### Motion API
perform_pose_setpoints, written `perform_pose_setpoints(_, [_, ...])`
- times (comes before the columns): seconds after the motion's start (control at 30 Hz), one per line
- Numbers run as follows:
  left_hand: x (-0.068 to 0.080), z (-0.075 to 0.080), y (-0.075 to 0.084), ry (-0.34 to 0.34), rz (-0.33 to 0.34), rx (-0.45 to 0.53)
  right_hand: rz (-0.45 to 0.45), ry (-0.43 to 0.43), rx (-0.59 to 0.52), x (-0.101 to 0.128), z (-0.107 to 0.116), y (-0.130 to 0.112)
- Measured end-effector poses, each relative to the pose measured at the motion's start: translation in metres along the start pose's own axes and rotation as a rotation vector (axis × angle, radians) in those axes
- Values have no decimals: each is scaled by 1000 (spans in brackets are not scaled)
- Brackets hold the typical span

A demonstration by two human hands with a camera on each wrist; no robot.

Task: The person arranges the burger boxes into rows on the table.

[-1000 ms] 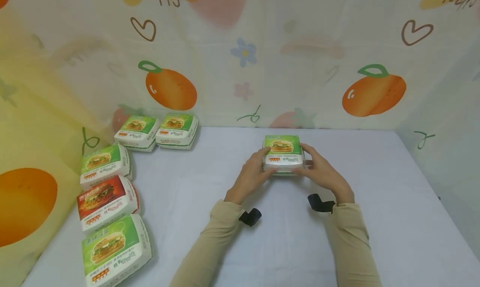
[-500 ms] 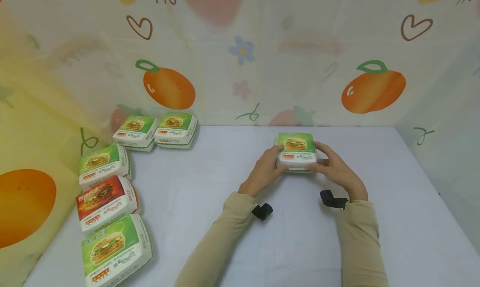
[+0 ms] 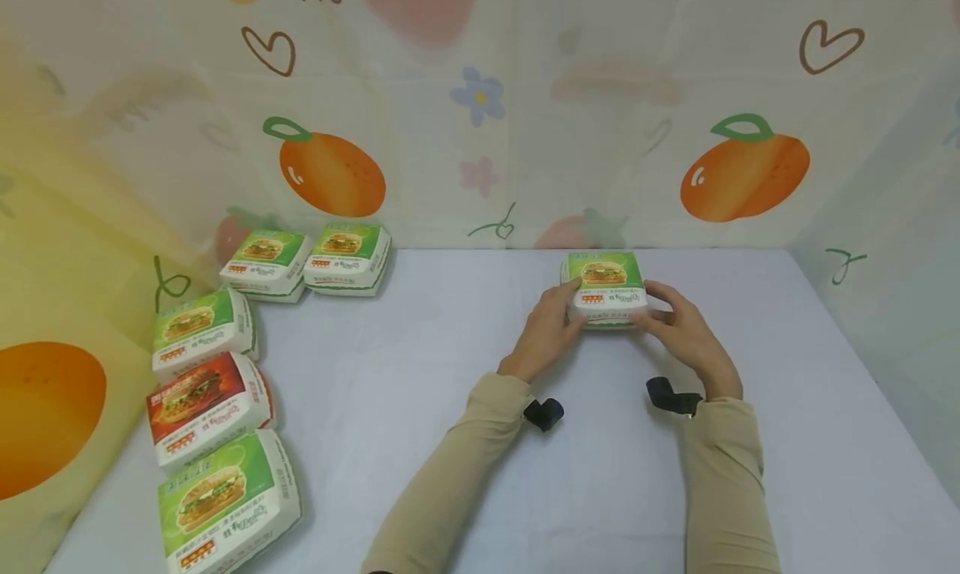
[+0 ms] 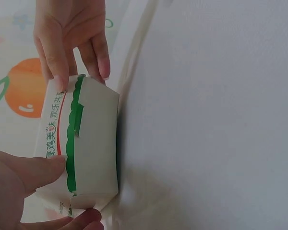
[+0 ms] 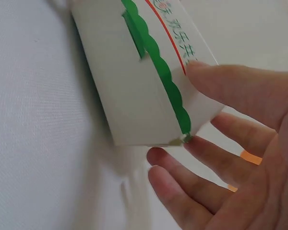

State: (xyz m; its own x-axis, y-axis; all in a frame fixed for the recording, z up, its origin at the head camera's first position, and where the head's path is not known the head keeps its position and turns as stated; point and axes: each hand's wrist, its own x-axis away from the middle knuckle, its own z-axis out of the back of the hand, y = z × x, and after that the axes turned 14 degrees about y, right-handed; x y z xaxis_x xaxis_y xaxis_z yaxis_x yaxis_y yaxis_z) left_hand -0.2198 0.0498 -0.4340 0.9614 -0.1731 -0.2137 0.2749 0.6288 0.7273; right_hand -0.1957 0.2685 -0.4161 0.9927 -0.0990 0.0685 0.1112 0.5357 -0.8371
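Note:
A green-and-white burger box is at the far right-middle part of the table, held level between both hands. On its left side my left hand grips it, the thumb against the front face and the fingers round the corner. My right hand holds the opposite corner, its thumb on the printed front and its fingers along the side. The right wrist view shows the box's green scalloped lid edge and tab. Its base lies at or very near the white cloth; I cannot tell if it touches.
Along the left stand several more burger boxes: a large green one, a red one, a green one, and two at the back. A fruit-printed curtain borders the back of the white-covered table.
Both hands have carried the burger box to the right and towards the back curtain, keeping their hold on it. The boxes on the left have stayed put; the head view shifted slightly.

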Motion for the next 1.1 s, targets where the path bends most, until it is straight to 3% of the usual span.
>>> perform_pose_setpoints(0.77, [-18, -27, 13, -25, 2, 37, -80, 96, -26, 0, 11, 10])
perform_pose_setpoints(1.1, [-19, -37, 8, 36, -68, 69, -74, 143, -61, 2, 14, 15])
